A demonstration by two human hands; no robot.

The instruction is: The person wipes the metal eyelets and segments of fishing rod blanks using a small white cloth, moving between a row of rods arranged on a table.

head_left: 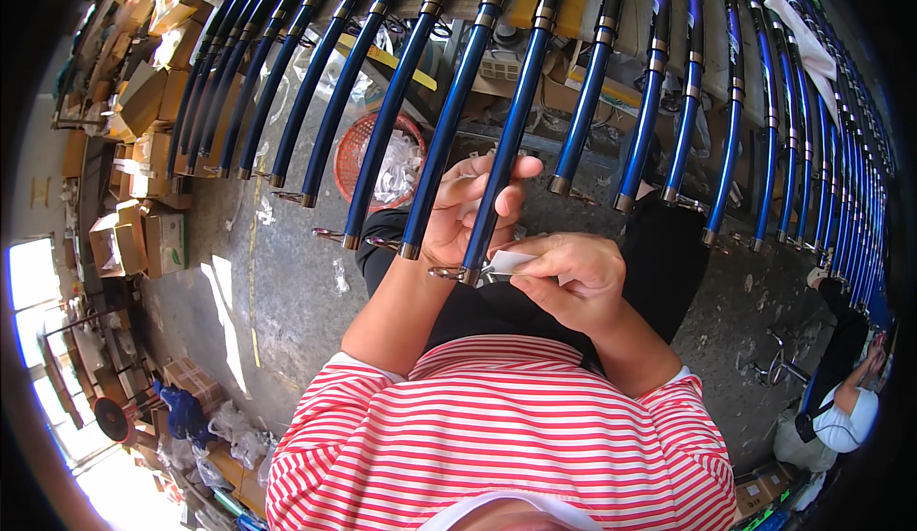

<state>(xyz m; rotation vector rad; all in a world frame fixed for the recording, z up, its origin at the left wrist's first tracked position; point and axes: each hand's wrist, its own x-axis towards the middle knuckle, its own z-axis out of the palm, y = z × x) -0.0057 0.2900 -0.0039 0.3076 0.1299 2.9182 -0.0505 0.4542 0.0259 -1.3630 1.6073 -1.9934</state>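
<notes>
A long row of glossy dark-blue fishing rods [382, 173] sticks out toward me, each with a metal-coloured end and many with small wire line guides. My left hand [454, 221] is curled around one fishing rod [506, 154] from behind, its fingertips showing on the rod's right side; the neighbouring rod crosses in front of the wrist. Between thumb and fingers, my right hand [578, 278] pinches a small white slip [511, 262] close to that rod's end. A wire line guide [445, 272] juts out left of the end. Part of the left palm is hidden by the rods.
Beneath the rods stands a red plastic basket [346, 163] filled with white scraps. Cardboard boxes [148, 168] are stacked along the left. A white cloth [804, 39] hangs over rods at the right. Another person [845, 416] sits at the far right, beside the row.
</notes>
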